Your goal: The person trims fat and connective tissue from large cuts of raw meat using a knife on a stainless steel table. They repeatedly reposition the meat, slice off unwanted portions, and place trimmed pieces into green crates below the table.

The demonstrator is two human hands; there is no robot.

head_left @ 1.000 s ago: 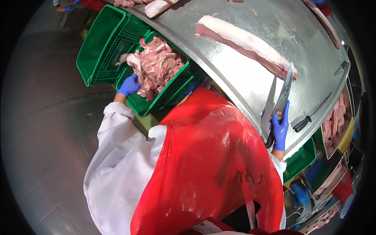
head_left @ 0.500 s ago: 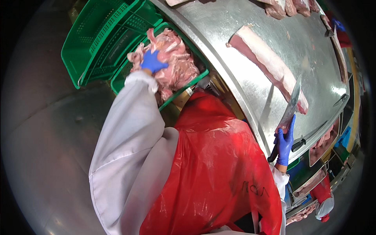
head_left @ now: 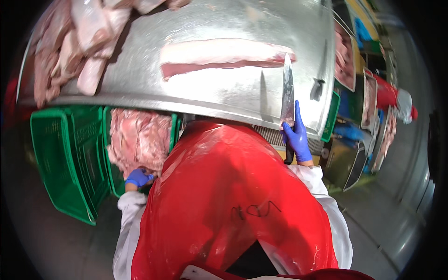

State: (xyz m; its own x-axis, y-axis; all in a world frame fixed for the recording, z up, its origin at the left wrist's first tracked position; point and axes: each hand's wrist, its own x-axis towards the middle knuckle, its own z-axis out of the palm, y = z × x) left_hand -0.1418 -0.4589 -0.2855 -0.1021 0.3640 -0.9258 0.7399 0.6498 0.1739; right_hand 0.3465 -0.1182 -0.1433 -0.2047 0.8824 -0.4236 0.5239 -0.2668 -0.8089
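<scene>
My right hand, in a blue glove, is closed on the dark handle of a long knife. The blade points away from me over the steel table, its tip in front of the right end of a long pale meat strip with a darker red near side. At the lower left, my gloved left hand is at the near end of a green crate heaped with pink meat trimmings. Its fingers look curled in against the trimmings and the crate's end; what they grip is hidden.
Large meat cuts are piled on the table's far left. A second green crate stands tilted beside the filled one. Another knife handle lies near the table's right edge. Trays of meat and a person in red are farther right.
The view has turned toward the table. My left hand has moved from on top of the trimmings to the crate's near end. My right hand still holds the knife upright.
</scene>
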